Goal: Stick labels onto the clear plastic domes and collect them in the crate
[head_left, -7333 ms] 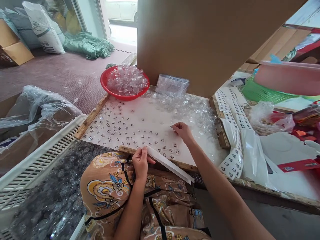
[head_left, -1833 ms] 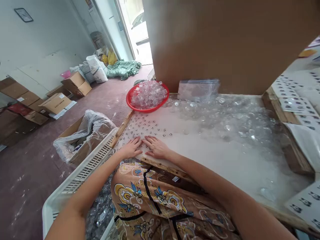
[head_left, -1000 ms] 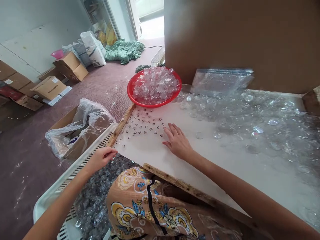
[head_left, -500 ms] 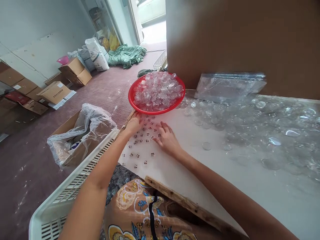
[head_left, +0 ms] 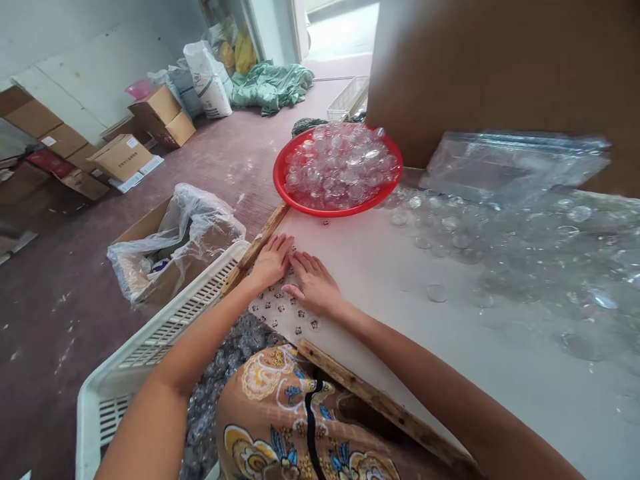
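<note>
Small clear discs (head_left: pixel 281 308) printed with dark figures lie on the white tabletop (head_left: pixel 370 267), bunched around and under my hands. My left hand (head_left: pixel 273 262) rests flat at the table's left edge, fingers stretched out. Beside it, my right hand (head_left: pixel 314 283) lies over the discs with its fingers extended and thumb apart; the two hands' fingertips nearly meet. Below the table corner, a white plastic crate (head_left: pixel 165 333) holds a mass of clear pieces (head_left: pixel 227 367). A red basin (head_left: pixel 345 212) heaped with clear round pieces (head_left: pixel 345 163) stands just beyond my hands.
Many clear discs (head_left: pixel 525 260) spread over the table's right side, with clear plastic bags (head_left: pixel 510 167) behind them. Wooden strips (head_left: pixel 380 400) edge the table. A plastic-lined carton (head_left: pixel 175 247) stands on the floor at left, and more cardboard boxes (head_left: pixel 123 159) lie farther back.
My hands have drawn back from the basin and come together. The printed discs, spread out before, are now bunched toward the near left corner. The view has shifted slightly.
</note>
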Tool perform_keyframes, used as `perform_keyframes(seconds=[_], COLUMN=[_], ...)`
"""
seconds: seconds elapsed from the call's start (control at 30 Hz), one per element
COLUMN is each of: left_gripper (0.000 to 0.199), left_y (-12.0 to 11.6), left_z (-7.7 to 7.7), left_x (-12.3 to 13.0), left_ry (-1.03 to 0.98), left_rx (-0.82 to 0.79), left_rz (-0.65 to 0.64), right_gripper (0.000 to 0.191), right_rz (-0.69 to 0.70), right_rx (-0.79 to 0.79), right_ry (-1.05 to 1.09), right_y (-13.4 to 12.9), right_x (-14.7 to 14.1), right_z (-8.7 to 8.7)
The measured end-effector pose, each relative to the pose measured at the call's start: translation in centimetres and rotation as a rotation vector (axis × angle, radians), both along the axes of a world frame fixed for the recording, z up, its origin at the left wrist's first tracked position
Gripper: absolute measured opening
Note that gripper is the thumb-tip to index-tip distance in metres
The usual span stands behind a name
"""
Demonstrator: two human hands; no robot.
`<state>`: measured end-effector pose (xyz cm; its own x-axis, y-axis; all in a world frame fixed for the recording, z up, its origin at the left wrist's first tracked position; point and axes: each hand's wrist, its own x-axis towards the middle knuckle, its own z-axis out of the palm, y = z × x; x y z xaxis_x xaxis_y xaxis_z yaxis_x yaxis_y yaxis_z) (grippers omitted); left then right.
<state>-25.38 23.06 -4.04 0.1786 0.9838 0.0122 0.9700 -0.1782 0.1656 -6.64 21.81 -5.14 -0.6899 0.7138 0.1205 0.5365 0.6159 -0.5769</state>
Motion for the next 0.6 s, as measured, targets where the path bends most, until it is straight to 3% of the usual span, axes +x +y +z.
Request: perform_keyframes(seconds=[0.17,0.3,0.37,0.47,0.53,0.6], left_gripper=[0.051,0.050,0.052,0.051,0.049,0.046], left_y=[-11.0,-20.2,-24.3,-28.9,-30.9,-31.8], left_z=[0.9,1.2,0.7,-1.1,-2.7,-4.3], left_x=[-4.5,-7.7,-8.9,-9.8,-9.9,-9.4], left_ry=[-0.082,-0.097,-0.093,-0.106,-0.141,-0.191], left_rx=[-0.002,0.027,0.035,0.039,0.033,0.030], left_rz=[-0.041,-0.008,0.038,0.137,0.176,0.199], right_gripper=[0.073,0.041,0.027,0.030,0.033,0.039], right_rz=[0.378,0.750,0.864,0.738,0.553,0.373], right_rx=[-0.040,-0.197,-0.299,-0.391,-0.448,-0.448], right_ry=[0.068,0.078,0.140,0.282,0.301,0.174], right_y=[-5.1,-8.5,-9.3,-8.2,-6.3,-4.5], right_x=[-4.6,-9.1,-9.6,-6.4,-2.0,3.3], right_z=[0.6,3.0,4.3,5.3,5.2,4.8])
